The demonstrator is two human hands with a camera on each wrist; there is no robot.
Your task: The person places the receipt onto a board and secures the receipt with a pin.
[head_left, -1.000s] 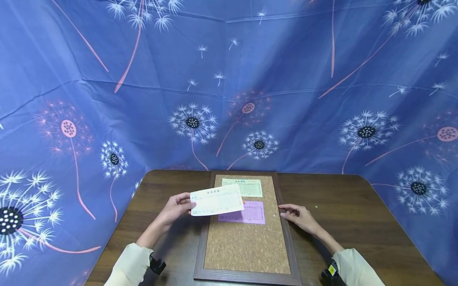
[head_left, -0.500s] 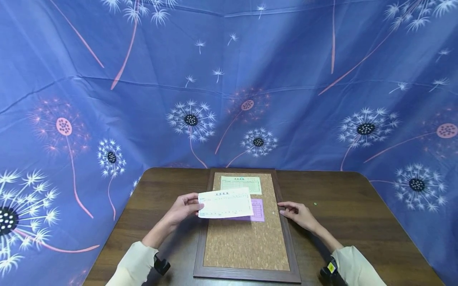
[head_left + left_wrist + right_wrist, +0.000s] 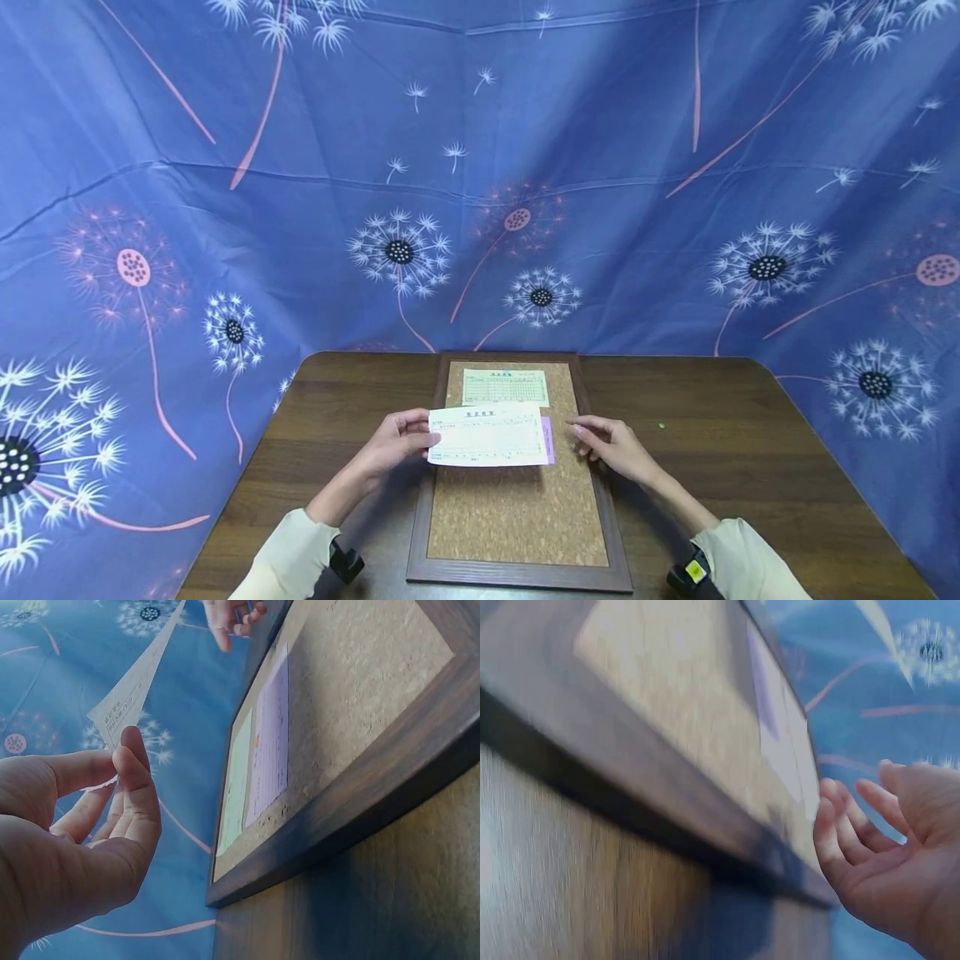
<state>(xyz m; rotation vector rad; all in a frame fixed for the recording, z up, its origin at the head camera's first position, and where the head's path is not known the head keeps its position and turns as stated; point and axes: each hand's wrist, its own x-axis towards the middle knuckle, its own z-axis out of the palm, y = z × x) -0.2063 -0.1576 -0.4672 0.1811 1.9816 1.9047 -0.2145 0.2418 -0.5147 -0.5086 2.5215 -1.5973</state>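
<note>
My left hand (image 3: pixel 396 450) pinches the left edge of a white printed paper form (image 3: pixel 487 437) between thumb and fingers. The form hovers over the cork board (image 3: pixel 517 521) and, in the head view, hides most of a purple form (image 3: pixel 548 442) lying on it. In the left wrist view that purple form (image 3: pixel 270 742) shows a small orange spot, perhaps a pin. A light green form (image 3: pixel 505 387) lies higher up on the board. Over the board's right side, my right hand (image 3: pixel 617 450) has loosely bent fingers and nothing in them, a little apart from the white form.
The board's dark wooden frame (image 3: pixel 517 575) rests on a brown wooden table (image 3: pixel 712 417). A tiny green bit (image 3: pixel 662 426) lies to the right of the board. Blue dandelion-print cloth (image 3: pixel 637 208) hangs behind and at both sides.
The left hand has carried the white form rightward and slightly down, over the purple form. My right hand has come off the frame's right edge and moved a little left over the board.
</note>
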